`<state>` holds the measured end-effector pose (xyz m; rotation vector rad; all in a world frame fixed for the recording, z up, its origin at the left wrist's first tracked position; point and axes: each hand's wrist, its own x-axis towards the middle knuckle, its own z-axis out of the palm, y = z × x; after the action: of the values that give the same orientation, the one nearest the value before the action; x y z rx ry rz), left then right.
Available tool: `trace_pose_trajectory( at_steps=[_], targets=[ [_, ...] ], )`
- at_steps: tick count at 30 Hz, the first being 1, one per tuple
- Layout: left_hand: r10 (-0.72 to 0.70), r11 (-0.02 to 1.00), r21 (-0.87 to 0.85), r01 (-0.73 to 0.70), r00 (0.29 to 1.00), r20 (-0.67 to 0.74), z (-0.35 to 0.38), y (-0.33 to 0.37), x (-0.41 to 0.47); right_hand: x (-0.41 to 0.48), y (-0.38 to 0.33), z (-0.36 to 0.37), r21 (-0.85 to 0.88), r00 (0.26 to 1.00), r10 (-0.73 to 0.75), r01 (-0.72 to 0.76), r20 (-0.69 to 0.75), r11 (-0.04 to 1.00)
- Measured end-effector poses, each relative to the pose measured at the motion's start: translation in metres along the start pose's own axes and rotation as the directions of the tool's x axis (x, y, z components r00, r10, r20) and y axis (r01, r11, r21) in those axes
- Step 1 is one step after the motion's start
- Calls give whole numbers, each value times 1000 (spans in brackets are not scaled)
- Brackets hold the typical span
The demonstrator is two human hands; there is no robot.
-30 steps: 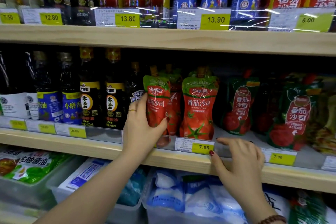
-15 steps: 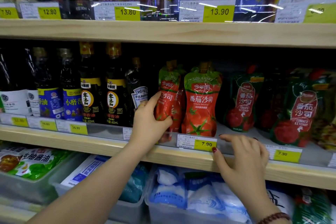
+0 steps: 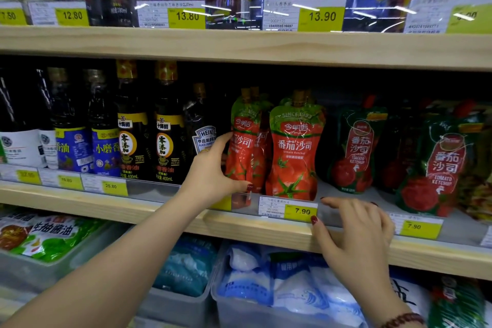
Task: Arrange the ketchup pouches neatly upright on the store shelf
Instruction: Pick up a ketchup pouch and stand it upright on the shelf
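Directly ahead of the left hand (image 3: 210,173), in the head view, a red ketchup pouch (image 3: 243,141) stands on the shelf (image 3: 159,210). The hand grips it low down, fingers curled round its left edge and the thumb across the bottom of its front. The pouch's long axis runs nearly straight up, spout on top, but its printed face is turned partly away to the right instead of square to the aisle. Another pouch of the same kind stands close behind it. Just to the right of that hand, touching or almost touching the held one, a neighbouring pouch (image 3: 294,152) stands upright and faces forward. To the left of the fingers is a Heinz bottle (image 3: 203,125), very near, so there is little room on that side. The right hand (image 3: 356,234) is lower and to the right, well apart from the left. Its fingers are spread and relaxed over the shelf lip and it holds nothing, with the thumb tip by the yellow price tag (image 3: 288,210); whether it touches cannot be told. Beyond and above the right hand, darker green pouches (image 3: 355,149) lean unevenly. The left hand is clearly nearer, so the likely next move is a small twist of the held pouch to face front.
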<state>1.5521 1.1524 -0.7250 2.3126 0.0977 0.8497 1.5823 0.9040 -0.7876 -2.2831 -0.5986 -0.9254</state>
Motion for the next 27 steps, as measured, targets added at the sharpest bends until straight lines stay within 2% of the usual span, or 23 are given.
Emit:
trace_pose_trajectory(
  at_steps=[4,16,27],
  targets=[
    [-26,999,-42,24,999,-28,4,-3,1,0,-2,2,-12,1000,6,-6,-18,1000],
    [-51,999,-17,49,997,-65,21,1,5,0,-1,2,-17,1000,3,-3,-26,1000],
    [-23,1000,17,24,998,-51,18,8,-4,-1,1,-4,8,998,11,-12,57,1000]
  ],
)
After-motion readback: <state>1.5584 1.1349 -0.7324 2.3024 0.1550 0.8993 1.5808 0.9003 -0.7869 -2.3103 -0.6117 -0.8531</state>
